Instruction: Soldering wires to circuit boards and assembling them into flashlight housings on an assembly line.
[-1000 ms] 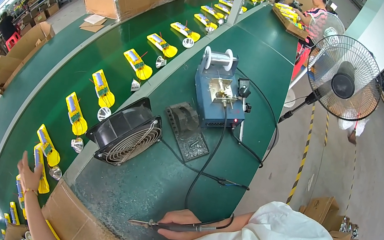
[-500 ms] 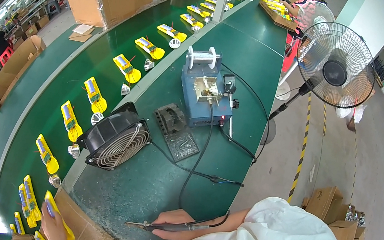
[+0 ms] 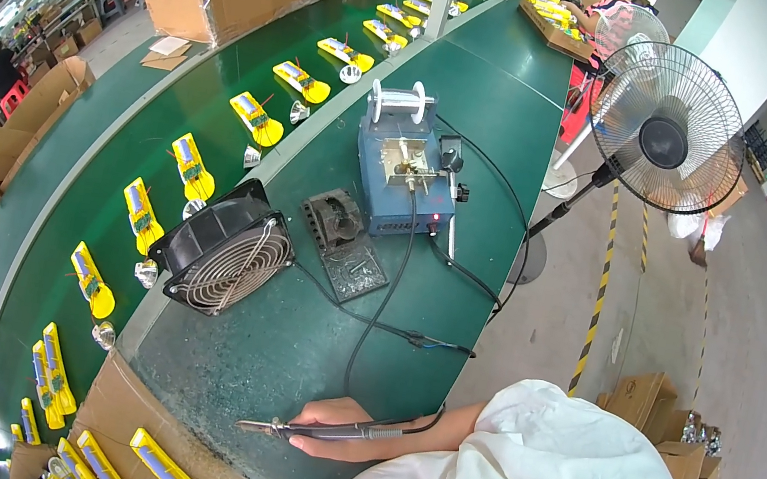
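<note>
My right hand (image 3: pixel 331 422) is closed round the dark handle of a soldering iron (image 3: pixel 351 433), its metal tip pointing left just over the worn bench top. My left hand is out of view. On the cardboard at the lower left lies a yellow flashlight housing (image 3: pixel 177 474) with a small green circuit board and a blue-grey part inside. Beside it several like yellow housings (image 3: pixel 97 464) are bunched at the lower edge, partly cut off. The iron's black cable runs up to a blue soldering machine (image 3: pixel 406 167) with a white spool holder on top.
A black metal fan (image 3: pixel 232 265) and a dark iron stand (image 3: pixel 342 243) sit on the green bench. Left of them, a green conveyor (image 3: pixel 148 129) carries yellow housings and silver reflector cups. A pedestal fan (image 3: pixel 663 144) stands at the right; a co-worker (image 3: pixel 608 18) sits at the far end.
My left hand, earlier on a yellow housing at the lower left, has gone from view; a housing now lies on the cardboard. My right hand has shifted slightly left and up with the iron.
</note>
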A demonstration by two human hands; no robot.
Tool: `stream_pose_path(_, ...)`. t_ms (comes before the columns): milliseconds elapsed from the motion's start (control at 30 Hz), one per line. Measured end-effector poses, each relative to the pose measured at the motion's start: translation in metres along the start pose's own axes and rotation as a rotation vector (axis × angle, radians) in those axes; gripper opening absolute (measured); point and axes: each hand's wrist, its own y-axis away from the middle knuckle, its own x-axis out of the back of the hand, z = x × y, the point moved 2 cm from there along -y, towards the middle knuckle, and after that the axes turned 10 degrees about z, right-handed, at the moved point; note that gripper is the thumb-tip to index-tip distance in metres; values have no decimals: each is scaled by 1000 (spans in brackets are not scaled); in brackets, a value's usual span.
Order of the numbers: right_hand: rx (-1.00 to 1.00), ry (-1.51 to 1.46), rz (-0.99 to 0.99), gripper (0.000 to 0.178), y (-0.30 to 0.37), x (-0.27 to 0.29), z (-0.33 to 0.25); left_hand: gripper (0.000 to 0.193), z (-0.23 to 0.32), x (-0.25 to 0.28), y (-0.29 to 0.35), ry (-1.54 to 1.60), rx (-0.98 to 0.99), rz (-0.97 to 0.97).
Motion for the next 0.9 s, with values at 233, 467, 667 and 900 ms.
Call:
stream_pose_path(233, 15, 48, 45, 18, 4, -4, -1, 50, -1, -2, 17, -210, 0, -337)
stream_pose_path(467, 64, 22, 101, 18, 4, -9, 7, 42, 7, -1, 15, -44, 22, -119)
stream_pose_path(667, 85, 17, 120, 22, 3, -10, 10, 41, 11, 4, 16, -34, 75, -147)
stream_pose_path(900, 88, -9, 60, 23, 2, -9, 4, 39, 7, 3, 18, 7, 34, -41)
